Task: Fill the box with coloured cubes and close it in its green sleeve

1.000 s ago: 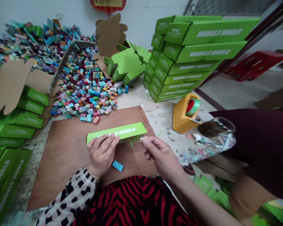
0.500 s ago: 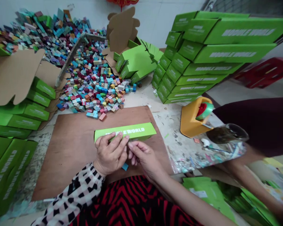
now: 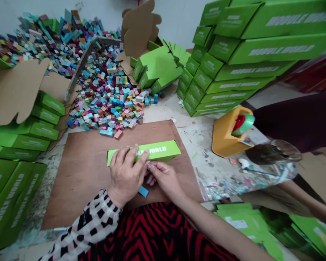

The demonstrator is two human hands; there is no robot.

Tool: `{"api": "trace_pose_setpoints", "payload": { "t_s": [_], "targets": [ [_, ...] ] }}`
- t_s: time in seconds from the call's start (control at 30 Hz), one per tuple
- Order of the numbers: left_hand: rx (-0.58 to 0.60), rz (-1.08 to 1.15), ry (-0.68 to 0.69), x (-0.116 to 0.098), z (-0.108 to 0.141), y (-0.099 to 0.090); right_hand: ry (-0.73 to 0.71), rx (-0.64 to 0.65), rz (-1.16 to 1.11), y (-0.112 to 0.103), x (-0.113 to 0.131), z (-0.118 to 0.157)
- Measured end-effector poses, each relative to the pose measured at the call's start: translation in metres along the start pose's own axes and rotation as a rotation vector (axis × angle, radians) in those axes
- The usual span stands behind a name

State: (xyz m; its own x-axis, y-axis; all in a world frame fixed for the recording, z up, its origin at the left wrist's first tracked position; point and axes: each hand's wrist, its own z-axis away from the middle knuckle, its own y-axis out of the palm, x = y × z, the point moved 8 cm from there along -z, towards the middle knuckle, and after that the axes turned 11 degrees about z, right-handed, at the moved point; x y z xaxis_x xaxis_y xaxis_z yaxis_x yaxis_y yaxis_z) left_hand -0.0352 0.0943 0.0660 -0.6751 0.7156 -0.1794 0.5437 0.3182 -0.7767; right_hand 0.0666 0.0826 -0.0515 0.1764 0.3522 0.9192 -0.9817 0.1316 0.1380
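A long green cardboard box (image 3: 163,150) with white lettering lies on the brown board (image 3: 78,174). My left hand (image 3: 127,170) grips the box from the near side, its fingers wrapped over the lettered top. Close against it, my right hand (image 3: 160,177) has thumb and forefinger pinched together at the box's near edge. What sits in that pinch, if anything, is too small to make out. A small flat blue piece (image 3: 143,191) rests on the board just below my hands.
Beyond the board lies a heap of small coloured blocks (image 3: 105,90). Green boxes are stacked at right (image 3: 217,83) and left (image 3: 21,137). A yellow tape dispenser (image 3: 222,137) and a glass jar (image 3: 274,152) stand on the right. Another person's arm (image 3: 309,199) shows at far right.
My left hand's fingers have come slightly farther over the box top. More of the blue piece now shows. The right hand keeps its pinch, and the whole view has shifted a little.
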Motion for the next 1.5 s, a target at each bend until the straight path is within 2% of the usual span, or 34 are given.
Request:
{"api": "trace_pose_setpoints", "payload": {
  "t_s": [0.07,0.13,0.2,0.27,0.3,0.33,0.43,0.5,0.57,0.63,0.77,0.97,1.07,1.17,1.27,1.33,1.4,1.5],
  "targets": [
    [-0.003,-0.003,0.0,-0.001,0.0,0.0,0.081,0.072,-0.111,0.003,-0.004,0.002],
    [-0.022,-0.003,-0.001,-0.002,0.001,-0.002,0.254,0.152,-0.253,0.006,-0.013,0.01],
    [-0.039,-0.008,-0.002,-0.002,0.002,-0.003,0.447,0.175,-0.35,0.003,-0.023,0.026],
    [-0.042,-0.013,0.008,-0.003,0.003,-0.002,0.497,0.165,-0.317,-0.005,-0.022,0.042],
    [-0.042,-0.017,0.015,-0.004,0.003,-0.002,0.425,0.15,-0.23,-0.01,-0.014,0.047],
    [-0.042,-0.022,0.021,-0.004,0.004,-0.001,0.281,0.119,-0.094,-0.016,0.0,0.05],
    [-0.043,-0.043,0.013,-0.003,0.005,0.001,-0.406,-0.095,0.547,-0.023,0.068,0.061],
    [-0.036,-0.044,-0.003,-0.001,0.006,0.003,-0.805,-0.245,1.011,-0.007,0.099,0.07],
    [-0.036,-0.037,-0.01,0.0,0.008,0.005,-1.01,-0.3,1.368,0.012,0.104,0.064],
    [-0.044,-0.04,-0.003,0.0,0.009,0.005,-1.093,-0.29,1.586,0.022,0.097,0.051],
    [-0.032,-0.057,-0.007,0.003,0.009,0.007,-1.118,-0.246,1.738,0.022,0.086,0.036],
    [-0.028,-0.066,-0.013,0.005,0.008,0.01,-1.12,-0.306,1.832,0.027,0.086,0.04],
    [0.011,-0.055,0.01,0.001,0.012,0.007,-1.1,-0.248,1.879,0.029,0.088,0.041],
    [0.073,-0.047,-0.05,0.01,0.02,-0.004,-1.017,-0.166,1.826,0.011,0.1,0.038],
    [0.073,-0.033,-0.27,0.042,0.033,-0.021,-0.85,-0.152,1.644,-0.027,0.111,0.024],
    [0.093,0.066,-0.344,0.06,0.04,-0.022,-0.796,-0.058,1.462,-0.043,0.109,0.013],
    [0.088,0.146,-0.344,0.07,0.045,-0.017,-0.817,-0.012,1.334,-0.049,0.103,0.006],
    [-0.018,0.131,-0.262,0.073,0.051,-0.013,-0.913,-0.126,1.334,-0.051,0.091,0.006]
  ]
}}
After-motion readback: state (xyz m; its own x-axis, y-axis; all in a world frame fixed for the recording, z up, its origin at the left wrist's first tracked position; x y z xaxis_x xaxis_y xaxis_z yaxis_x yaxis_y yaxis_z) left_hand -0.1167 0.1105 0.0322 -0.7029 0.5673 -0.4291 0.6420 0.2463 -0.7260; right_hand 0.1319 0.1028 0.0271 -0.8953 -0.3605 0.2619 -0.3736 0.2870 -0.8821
